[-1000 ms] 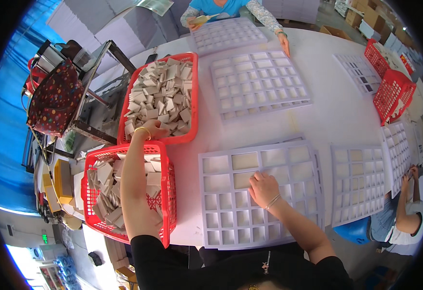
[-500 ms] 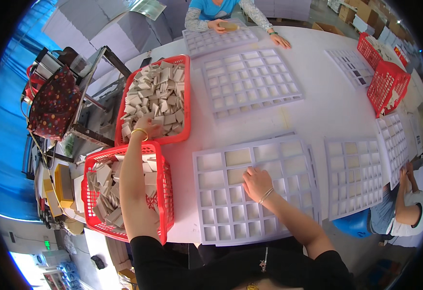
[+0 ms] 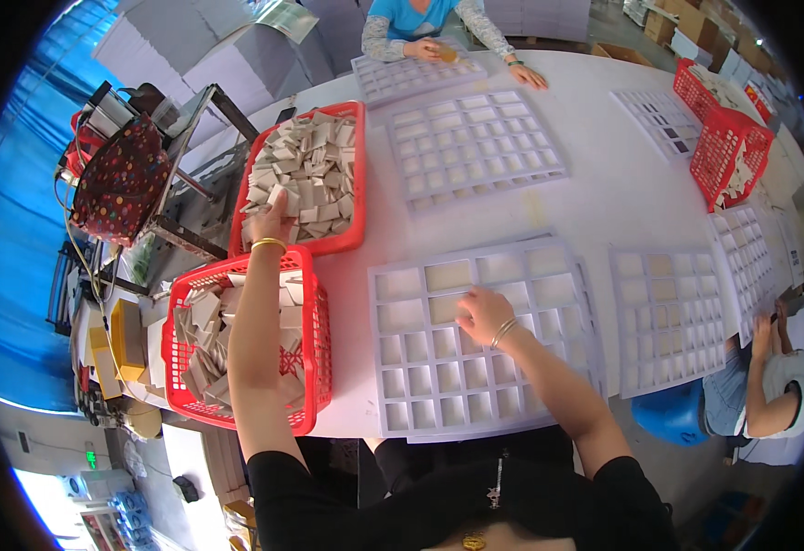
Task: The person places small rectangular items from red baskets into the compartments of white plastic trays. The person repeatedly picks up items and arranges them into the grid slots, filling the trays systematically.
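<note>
My left hand (image 3: 270, 220) is in the far red basket (image 3: 359, 174), among many small pale flat pieces (image 3: 315, 151). Its fingers are bent at the heap; what lies between them is too small to make out. Over the white compartment tray (image 3: 374, 358) in front of me, my right hand (image 3: 486, 316) rests with curled fingers, the tips at a cell in the second row. Whatever they pinch is hidden. A beige flat piece (image 3: 448, 275) fills the cell just above, and part of another beige piece (image 3: 442, 309) shows beside the fingertips.
A nearer red basket (image 3: 322, 354) of larger pale pieces stands under my left forearm. More compartment trays (image 3: 475, 147) lie farther off, with another tray (image 3: 668, 321) at right. Across the table a person (image 3: 420, 28) holds a yellowish object; another person (image 3: 774, 386) sits at right.
My left hand has shifted a little away from me within the far basket, its fingers now raised at the pieces. My right hand stays at the same cell, fingers more curled. The view has tilted slightly.
</note>
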